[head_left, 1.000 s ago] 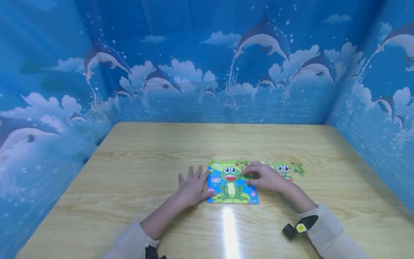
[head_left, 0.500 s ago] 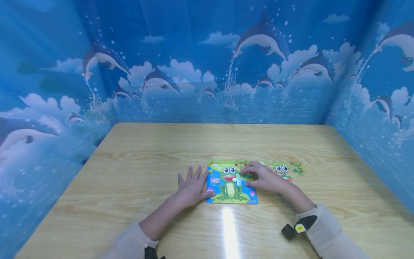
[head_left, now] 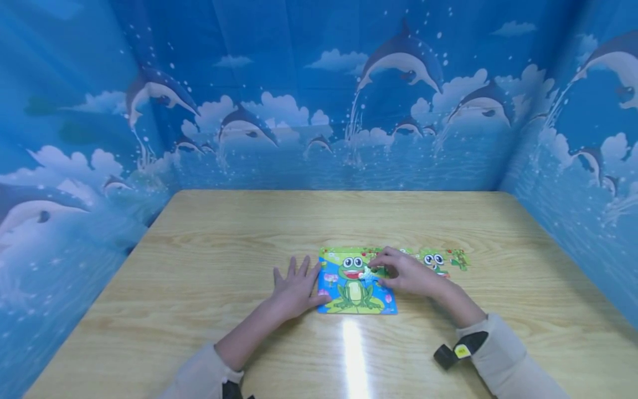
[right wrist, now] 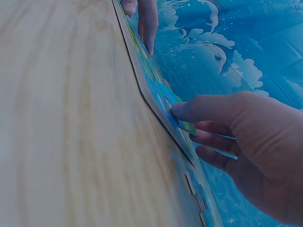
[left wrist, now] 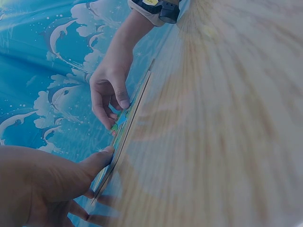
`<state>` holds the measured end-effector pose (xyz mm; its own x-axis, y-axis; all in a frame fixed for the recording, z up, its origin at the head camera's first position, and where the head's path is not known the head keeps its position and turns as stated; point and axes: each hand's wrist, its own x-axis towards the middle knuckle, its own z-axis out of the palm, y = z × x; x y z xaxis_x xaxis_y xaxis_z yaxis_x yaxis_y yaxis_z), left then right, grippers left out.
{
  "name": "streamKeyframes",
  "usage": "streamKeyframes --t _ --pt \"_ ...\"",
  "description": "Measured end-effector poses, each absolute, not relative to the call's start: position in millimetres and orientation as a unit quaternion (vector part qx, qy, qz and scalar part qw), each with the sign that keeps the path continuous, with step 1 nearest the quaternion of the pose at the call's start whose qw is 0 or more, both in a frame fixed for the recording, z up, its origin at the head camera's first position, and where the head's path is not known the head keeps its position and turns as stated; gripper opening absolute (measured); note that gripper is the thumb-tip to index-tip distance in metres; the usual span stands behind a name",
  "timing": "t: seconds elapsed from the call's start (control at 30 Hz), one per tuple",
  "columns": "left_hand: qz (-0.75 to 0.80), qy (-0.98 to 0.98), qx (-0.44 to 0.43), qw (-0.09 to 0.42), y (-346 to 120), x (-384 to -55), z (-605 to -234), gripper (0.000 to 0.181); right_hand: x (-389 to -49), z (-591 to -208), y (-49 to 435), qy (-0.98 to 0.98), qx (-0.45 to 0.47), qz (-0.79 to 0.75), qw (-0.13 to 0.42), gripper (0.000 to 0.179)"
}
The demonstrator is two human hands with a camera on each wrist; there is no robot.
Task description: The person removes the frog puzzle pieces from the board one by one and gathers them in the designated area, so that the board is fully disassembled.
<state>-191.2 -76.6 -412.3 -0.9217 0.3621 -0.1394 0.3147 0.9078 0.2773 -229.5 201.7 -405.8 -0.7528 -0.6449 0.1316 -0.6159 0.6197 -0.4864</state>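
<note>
On the table, a frog board is lying picture side up. The right hand is pinching 1 puzzle piece over it, beside the frog's mouth, its grip closing thumb against fingers. The left hand is spreading its fingers, its thumb resting on the board's left edge. The head view is showing loose pieces lying right of the board; the left wrist view is showing the board's thin side edge instead.

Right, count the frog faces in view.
2: one frog face on the board, another on the pieces to its right; the right hand may hide more.
</note>
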Motion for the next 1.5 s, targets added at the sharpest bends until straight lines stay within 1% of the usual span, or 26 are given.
streamKeyframes --t 0.43,0.93,1.23,1.5 --pt "0.127 0.972 0.172 0.096 -76.2 -191.7 -413.1 0.082 -229.3 -402.0 204.0 0.902 -0.358 -0.234 0.06 0.045" --pt "0.12 0.973 0.175 0.092 -76.7 -192.5 -413.9 0.081 -227.1 -401.5 203.9 0.903 -0.359 -0.226 0.067 0.049" --pt "0.12 0.972 0.178 0.091 -76.9 -191.9 -413.3 0.082 -227.8 -401.7 203.6 0.903 -0.366 -0.219 0.05 0.047" --pt "0.12 0.973 0.174 0.092 -77.2 -191.7 -413.8 0.083 -227.4 -401.7 204.0 0.903 -0.378 -0.204 0.02 0.043"
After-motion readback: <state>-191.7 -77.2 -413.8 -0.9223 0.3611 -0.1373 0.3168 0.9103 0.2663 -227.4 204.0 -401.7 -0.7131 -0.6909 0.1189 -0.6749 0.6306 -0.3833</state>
